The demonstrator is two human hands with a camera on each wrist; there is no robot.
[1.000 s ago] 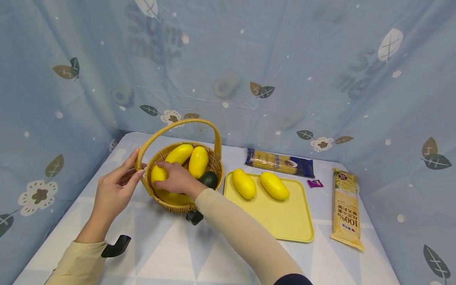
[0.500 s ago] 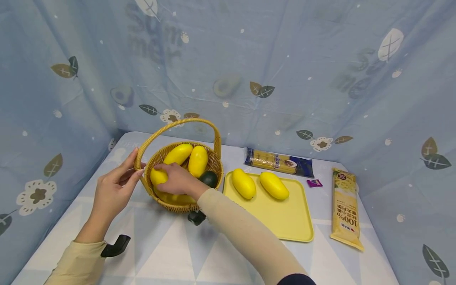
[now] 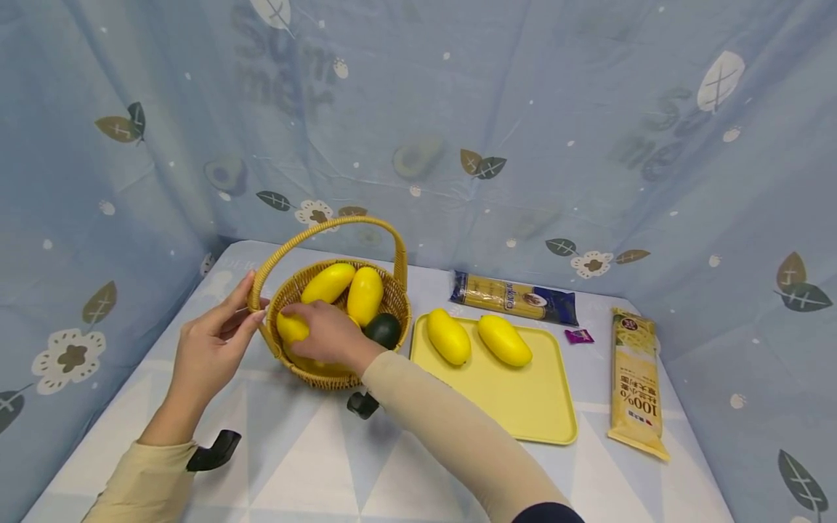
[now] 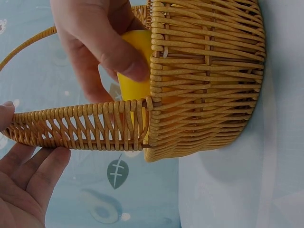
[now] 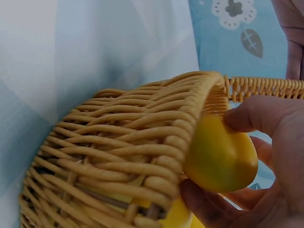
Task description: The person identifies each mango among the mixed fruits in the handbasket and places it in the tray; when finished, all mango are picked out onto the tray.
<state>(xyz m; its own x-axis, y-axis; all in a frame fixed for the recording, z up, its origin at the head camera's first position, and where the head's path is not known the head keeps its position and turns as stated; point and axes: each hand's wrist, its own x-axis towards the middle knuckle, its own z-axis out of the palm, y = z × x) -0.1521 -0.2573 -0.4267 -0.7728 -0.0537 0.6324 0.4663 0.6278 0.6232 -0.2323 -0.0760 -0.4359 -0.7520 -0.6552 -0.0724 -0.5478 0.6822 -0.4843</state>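
Note:
My left hand (image 3: pixel 209 356) pinches the handle (image 3: pixel 288 248) of a round wicker basket (image 4: pixel 204 80) near its left base, thumb on one side and fingers on the other. Inside the basket, my right hand (image 3: pixel 330 334) grips a yellow mango (image 5: pixel 221 154) at the left, just within the rim. Behind it lie two more mangoes, one leaning left (image 3: pixel 328 282) and one more upright (image 3: pixel 365 296). A dark green rounded fruit (image 3: pixel 383 330) sits at the basket's right, partly covered by my right wrist. More yellow shows beneath my right hand.
To the basket's right stands a yellow tray (image 3: pixel 516 407) with two mangoes (image 3: pixel 448 337) at its back. A blue-ended spaghetti pack (image 3: pixel 513 298) lies behind it, a small purple wrapped sweet (image 3: pixel 578 336) beside that. Far right is a long yellow pasta pack (image 3: pixel 634 385). A patterned curtain (image 3: pixel 418 109) encloses the table.
My right hand and the mango in it have sunk slightly lower into the basket. My left hand stays on the handle, and the basket has not visibly moved.

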